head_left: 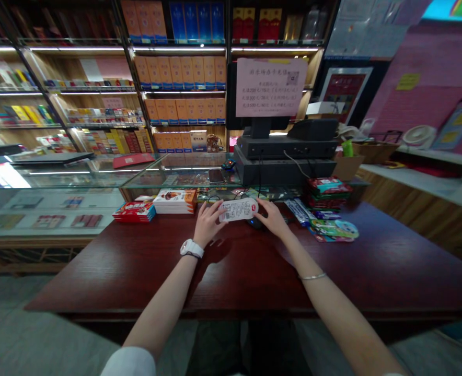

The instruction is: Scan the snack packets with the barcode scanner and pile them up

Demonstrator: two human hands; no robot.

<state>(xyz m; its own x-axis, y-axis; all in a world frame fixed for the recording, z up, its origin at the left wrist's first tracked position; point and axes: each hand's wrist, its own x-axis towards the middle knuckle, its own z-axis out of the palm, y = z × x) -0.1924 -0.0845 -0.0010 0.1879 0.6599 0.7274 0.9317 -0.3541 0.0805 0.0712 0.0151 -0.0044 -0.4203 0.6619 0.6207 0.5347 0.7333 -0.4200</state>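
Note:
Both of my hands hold a flat white packet (239, 210) with a red mark and printed text, a little above the dark red wooden table (231, 271). My left hand (208, 223), with a white watch on the wrist, grips the packet's left end with curled fingers. My right hand (270, 217), a thin bracelet further down the arm, grips the right end. A dark computer mouse (256, 223) lies on the table just under the right hand.
Stacked red and white boxes (156, 204) sit left of my hands, and colourful packets (327, 209) lie to the right. A black cash register (286, 149) with a pink notice (270, 87) stands behind on a glass counter (97, 180). Shelves of cartons fill the back wall.

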